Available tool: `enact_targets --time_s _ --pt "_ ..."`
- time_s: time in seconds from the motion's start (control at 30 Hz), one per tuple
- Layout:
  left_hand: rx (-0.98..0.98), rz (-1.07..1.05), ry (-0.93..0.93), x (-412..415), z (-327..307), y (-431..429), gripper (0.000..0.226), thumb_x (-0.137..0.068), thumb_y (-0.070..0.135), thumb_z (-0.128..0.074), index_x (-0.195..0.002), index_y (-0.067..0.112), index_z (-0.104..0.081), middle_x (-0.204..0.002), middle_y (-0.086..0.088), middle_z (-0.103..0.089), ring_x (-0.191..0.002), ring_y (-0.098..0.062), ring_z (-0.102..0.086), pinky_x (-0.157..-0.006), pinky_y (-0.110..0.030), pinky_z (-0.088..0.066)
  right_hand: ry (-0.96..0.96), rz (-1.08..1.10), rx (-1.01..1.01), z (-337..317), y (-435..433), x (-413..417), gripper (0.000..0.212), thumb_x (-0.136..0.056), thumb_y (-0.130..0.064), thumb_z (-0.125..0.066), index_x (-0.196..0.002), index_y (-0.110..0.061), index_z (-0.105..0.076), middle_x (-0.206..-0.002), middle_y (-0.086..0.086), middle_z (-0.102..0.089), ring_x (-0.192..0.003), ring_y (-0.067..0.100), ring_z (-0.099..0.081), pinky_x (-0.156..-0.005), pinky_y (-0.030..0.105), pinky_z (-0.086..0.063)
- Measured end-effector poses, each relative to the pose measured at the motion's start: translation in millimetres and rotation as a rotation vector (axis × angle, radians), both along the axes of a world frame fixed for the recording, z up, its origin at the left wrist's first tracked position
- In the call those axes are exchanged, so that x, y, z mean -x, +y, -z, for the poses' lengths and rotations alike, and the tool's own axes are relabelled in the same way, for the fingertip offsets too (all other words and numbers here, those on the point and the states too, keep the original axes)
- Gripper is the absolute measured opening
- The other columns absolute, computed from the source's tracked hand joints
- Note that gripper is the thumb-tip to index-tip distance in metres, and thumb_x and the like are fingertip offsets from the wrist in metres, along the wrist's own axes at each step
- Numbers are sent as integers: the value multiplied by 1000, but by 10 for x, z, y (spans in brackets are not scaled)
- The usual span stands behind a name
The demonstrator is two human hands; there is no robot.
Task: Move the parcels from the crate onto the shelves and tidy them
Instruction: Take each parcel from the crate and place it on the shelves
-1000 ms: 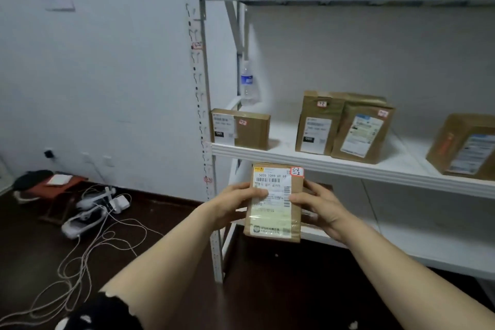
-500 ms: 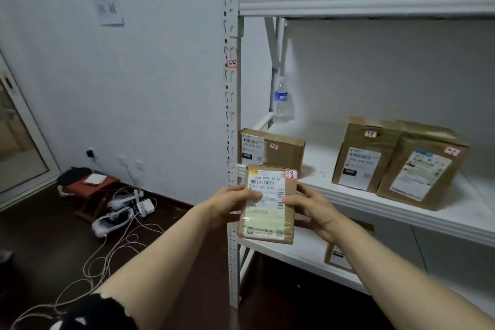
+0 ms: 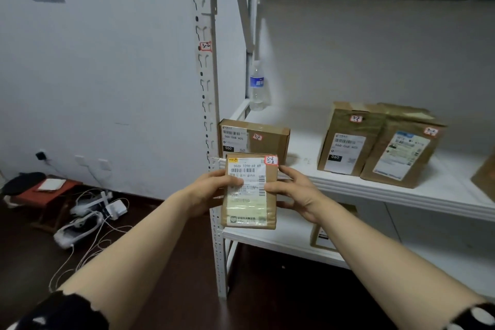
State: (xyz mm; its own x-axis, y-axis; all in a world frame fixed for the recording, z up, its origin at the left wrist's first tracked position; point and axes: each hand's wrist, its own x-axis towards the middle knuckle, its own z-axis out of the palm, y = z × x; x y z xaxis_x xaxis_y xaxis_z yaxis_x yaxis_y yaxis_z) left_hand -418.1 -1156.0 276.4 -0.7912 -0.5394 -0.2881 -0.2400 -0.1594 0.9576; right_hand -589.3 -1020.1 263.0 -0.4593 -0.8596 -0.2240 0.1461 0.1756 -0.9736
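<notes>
While the left hand [image 3: 211, 190] and the right hand [image 3: 292, 195] clasp a small brown parcel [image 3: 250, 203] upright between them, it hangs in the air just in front of the left end of the middle shelf [image 3: 375, 191], label facing the camera. Each grip is closed on a side edge, thumbs over the label. Behind it a flat box [image 3: 267, 139] stands on that shelf. Two taller boxes [image 3: 345, 142] stand further right, touching each other. A water bottle [image 3: 257, 88] stands in the back left corner.
</notes>
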Motion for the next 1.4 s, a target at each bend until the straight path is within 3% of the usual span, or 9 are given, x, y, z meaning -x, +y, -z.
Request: enact_targets --time_s 0.1,0.2,0.37,0.5,0.67,0.93,1.1,1.23,1.4 --pt "145 1 0 46 -121 -172 90 -50 32 -86 -131 14 -48 -123 -5 -61 -112 -21 -58 -104 -39 -42 92 -32 -42 -28 50 -24 102 -67 0 -80 -149 -19 -22 -127 6 -58 -113 22 -58 -100 46 -46" --pt "460 227 -177 145 -348 -229 100 -56 34 -84 -142 21 -35 -133 6 -47 -121 -15 -50 -106 -32 -38 236 -118 -104 -68 137 -30 110 -65 4 -81 -151 -18 -15 -123 4 -56 -115 19 -56 -102 37 -44" --pt "693 659 -430 490 -616 2 65 -68 18 -85 -121 21 -47 -110 0 -64 -100 -13 -63 -89 -31 -54 345 -127 -150 -162 307 44 115 -63 -2 -84 -151 -24 -14 -134 5 -48 -125 18 -46 -103 31 -37" --pt "781 641 -425 733 -806 75 92 -63 17 -87 -139 14 -35 -111 6 -56 -104 -13 -57 -91 -27 -50 537 -153 -193 -496 504 331 98 -69 -28 -83 -148 -25 -26 -135 -2 -47 -127 14 -43 -112 37 -33" --pt "833 549 -331 1066 -1067 154 75 -59 14 -89 -121 18 -46 -107 2 -61 -98 -13 -62 -82 -27 -55 841 247 19 -1124 561 1107 40 -82 -6 -67 -121 -15 -62 -118 2 -63 -108 13 -58 -103 33 -45" --pt "941 400 -313 1704 -1356 430 92 -64 17 -86 -140 18 -34 -107 10 -51 -105 -15 -53 -82 -26 -49 1328 103 -587 -1642 800 2454 116 -64 -40 -84 -152 -18 -11 -159 12 -14 -146 30 -13 -118 45 -15" --pt "963 421 -439 1904 -1373 560 87 -64 19 -85 -137 18 -38 -106 11 -53 -105 -15 -54 -82 -25 -50 1372 2 -810 -1417 950 2923 112 -63 -41 -85 -149 -14 -19 -153 11 -31 -139 32 -30 -112 46 -28" --pt "925 468 -495 2034 -1349 662 85 -63 17 -86 -135 16 -40 -107 10 -56 -103 -14 -57 -78 -21 -52 1368 -8 -743 -1321 1005 3129 89 -63 -29 -87 -138 -16 -40 -138 12 -44 -125 32 -44 -104 47 -39" --pt "898 544 -531 2192 -1253 746 90 -62 18 -87 -137 16 -37 -109 10 -57 -105 -15 -57 -81 -24 -53 1356 31 -686 -1243 1120 3195 93 -61 -28 -89 -139 -17 -39 -140 12 -34 -128 32 -38 -108 40 -36"
